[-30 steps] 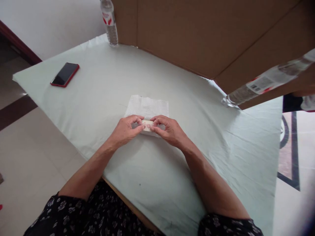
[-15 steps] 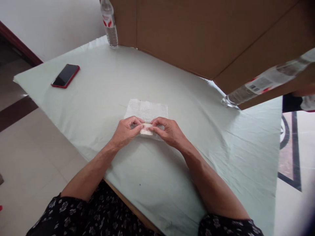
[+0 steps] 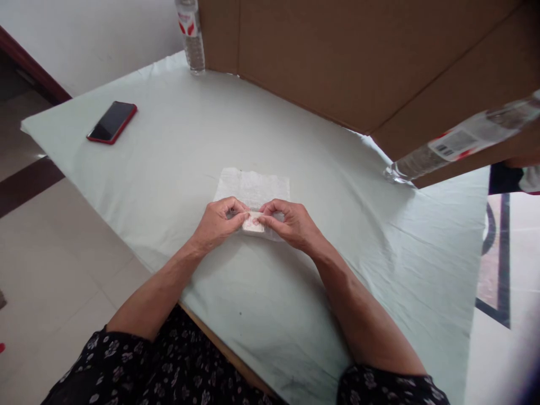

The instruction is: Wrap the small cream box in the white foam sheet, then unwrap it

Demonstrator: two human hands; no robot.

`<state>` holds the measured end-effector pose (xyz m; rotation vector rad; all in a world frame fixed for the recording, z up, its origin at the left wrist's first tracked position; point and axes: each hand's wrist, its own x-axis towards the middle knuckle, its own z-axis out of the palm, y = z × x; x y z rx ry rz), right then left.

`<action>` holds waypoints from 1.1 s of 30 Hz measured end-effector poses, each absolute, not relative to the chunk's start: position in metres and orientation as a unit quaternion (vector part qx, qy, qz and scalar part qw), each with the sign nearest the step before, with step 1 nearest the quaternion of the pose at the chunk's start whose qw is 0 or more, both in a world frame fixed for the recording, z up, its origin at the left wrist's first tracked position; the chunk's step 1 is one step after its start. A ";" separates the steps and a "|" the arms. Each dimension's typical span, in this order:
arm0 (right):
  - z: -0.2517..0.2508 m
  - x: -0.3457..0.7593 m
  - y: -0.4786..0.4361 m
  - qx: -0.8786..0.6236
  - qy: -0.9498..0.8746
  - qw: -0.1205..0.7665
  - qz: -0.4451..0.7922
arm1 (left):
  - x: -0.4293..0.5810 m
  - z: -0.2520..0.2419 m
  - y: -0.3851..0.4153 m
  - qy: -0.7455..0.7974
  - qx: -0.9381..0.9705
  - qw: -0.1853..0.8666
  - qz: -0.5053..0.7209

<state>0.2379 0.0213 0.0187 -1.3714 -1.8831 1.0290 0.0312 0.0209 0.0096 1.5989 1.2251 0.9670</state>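
Observation:
A small pale rectangular block with faint pinkish marks lies on a thin white sheet that looks like tissue or gauze. My left hand pinches the block's left side between thumb and fingers. On the other side, my right hand grips it the same way, its thumb resting on the marked face. Both sets of fingertips meet near the block's far edge. Most of the sheet spreads out beyond my hands, and a bit shows under the right one. What the fingertips cover cannot be made out.
A pale green cloth covers the table. A phone in a red case lies at the left. Behind stands a tall cardboard panel, with one water bottle at its left and another bottle at its right.
The view has shifted slightly. Both hands stay pinched on the block, and its marked upper face shows a little more than before.

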 end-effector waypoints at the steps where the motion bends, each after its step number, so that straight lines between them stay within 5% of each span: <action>1: 0.018 0.238 0.022 -0.516 -0.703 0.295 0.391 | 0.031 0.009 0.021 0.493 0.643 0.438 0.388; 24: 0.018 0.247 0.027 -0.501 -0.670 0.252 0.487 | 0.029 0.008 0.021 0.481 0.651 0.462 0.363; 33: 0.027 0.248 0.026 -0.511 -0.705 0.290 0.398 | 0.029 0.009 0.021 0.481 0.639 0.480 0.361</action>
